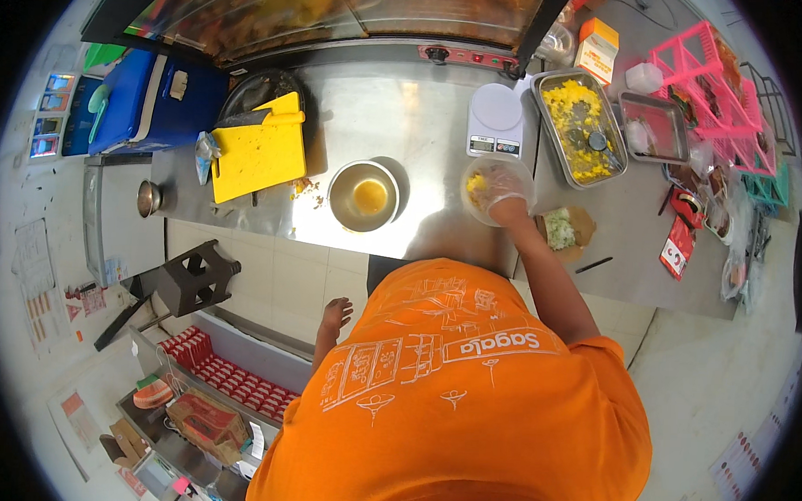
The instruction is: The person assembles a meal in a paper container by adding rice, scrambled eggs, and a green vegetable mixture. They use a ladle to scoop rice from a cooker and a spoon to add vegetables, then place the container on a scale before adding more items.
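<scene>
My right hand [511, 210] reaches into a clear round bowl [474, 209] on the steel counter. Its fingers look covered by clear plastic, perhaps a glove, and their pose is blurred. Yellow crumbly bits [477, 184] lie in that bowl, left of the fingers. Just beyond it stands a white kitchen scale [496, 121]. Left of my right hand is a metal bowl [335, 195] with yellowish liquid at its bottom. My left hand [335, 314] hangs below the counter edge beside my body, fingers apart, holding nothing.
A steel tray [553, 143] of chopped yellow food sits right of the scale, beside a smaller steel tray [678, 154]. Shredded pale green food [559, 229] lies on brown paper. A yellow cutting board [258, 162] and a blue cool box [150, 105] are left. A dark stool [188, 278] stands below.
</scene>
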`<state>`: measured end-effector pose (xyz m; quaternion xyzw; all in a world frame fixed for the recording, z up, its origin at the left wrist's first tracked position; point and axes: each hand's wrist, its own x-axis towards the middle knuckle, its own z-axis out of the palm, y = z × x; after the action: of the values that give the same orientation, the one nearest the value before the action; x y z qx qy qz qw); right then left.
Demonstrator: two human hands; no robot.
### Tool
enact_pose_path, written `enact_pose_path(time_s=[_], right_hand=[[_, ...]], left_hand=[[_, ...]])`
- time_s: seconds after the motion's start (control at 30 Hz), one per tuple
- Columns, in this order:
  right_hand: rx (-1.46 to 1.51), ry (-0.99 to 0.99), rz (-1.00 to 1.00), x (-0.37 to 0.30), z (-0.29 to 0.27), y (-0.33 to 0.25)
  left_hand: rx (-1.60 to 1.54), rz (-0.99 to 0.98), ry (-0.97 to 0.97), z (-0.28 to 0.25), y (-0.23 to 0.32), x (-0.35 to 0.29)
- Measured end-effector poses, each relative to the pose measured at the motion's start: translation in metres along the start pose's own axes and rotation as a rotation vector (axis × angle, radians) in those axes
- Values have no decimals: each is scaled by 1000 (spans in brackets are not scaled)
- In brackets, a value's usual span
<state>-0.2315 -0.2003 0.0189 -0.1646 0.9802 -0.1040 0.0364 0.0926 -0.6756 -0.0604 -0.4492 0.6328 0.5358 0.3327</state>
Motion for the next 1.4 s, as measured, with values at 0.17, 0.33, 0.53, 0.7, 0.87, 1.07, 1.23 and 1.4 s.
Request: enact_pose_path(time_s=[0.17, 0.33, 0.53, 0.7, 0.87, 1.07, 1.23, 1.4], right_hand=[[-184, -192, 44, 16, 13, -23], [3, -144, 120, 14, 7, -16], [996, 248, 448, -27, -21, 6], [1221, 336, 732, -89, -75, 51], [324, 90, 738, -133, -99, 79], [-38, -14, 472, -88, -113, 37], [53, -62, 117, -33, -15, 24], [103, -148, 42, 9, 50, 40]], left_hand=[[229, 56, 9, -14, -7, 15], [225, 141, -1, -11, -4, 30], [264, 188, -33, -7, 6, 37], [274, 185, -35, -15, 3, 47], [319, 122, -42, -9, 31, 39], [19, 4, 6, -8, 53, 49], [13, 24, -8, -5, 72, 42], [-76, -5, 62, 2, 51, 33]])
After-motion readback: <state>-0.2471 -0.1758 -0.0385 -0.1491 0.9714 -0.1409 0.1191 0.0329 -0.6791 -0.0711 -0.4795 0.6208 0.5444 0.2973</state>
